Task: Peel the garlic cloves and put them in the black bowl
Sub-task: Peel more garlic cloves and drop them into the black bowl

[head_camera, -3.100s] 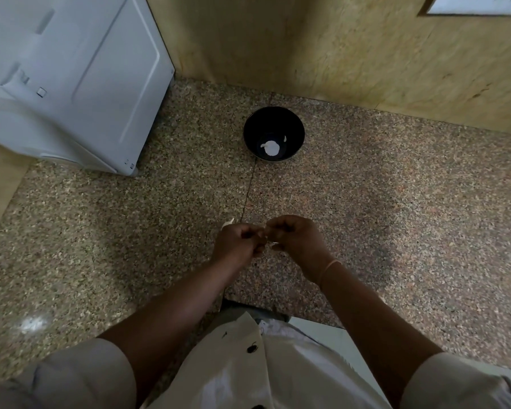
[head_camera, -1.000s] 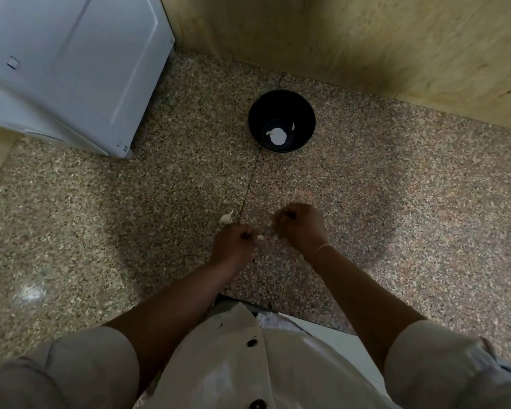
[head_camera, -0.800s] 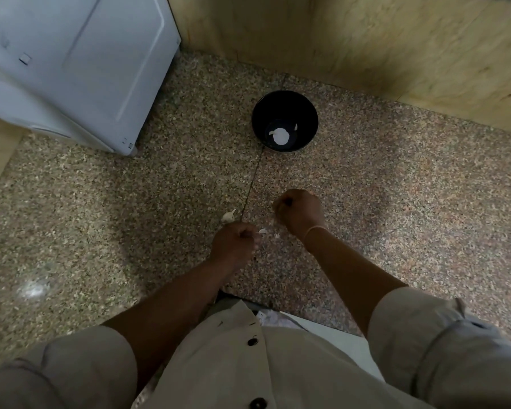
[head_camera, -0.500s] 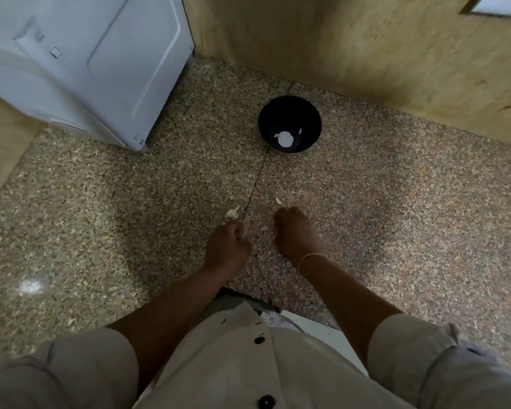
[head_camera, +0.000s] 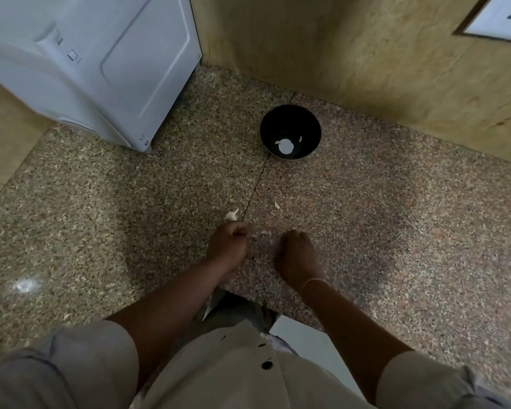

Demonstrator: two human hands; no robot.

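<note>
The bowl sits on the counter near the back wall, the appliance to its left

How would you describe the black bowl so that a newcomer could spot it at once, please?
On the speckled stone surface, look right of the white appliance, near the back wall. The black bowl stands there, the only dark round thing, with white pieces inside.

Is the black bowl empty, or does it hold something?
Not empty: the black bowl holds a white garlic piece on its bottom and a smaller sliver.
</note>
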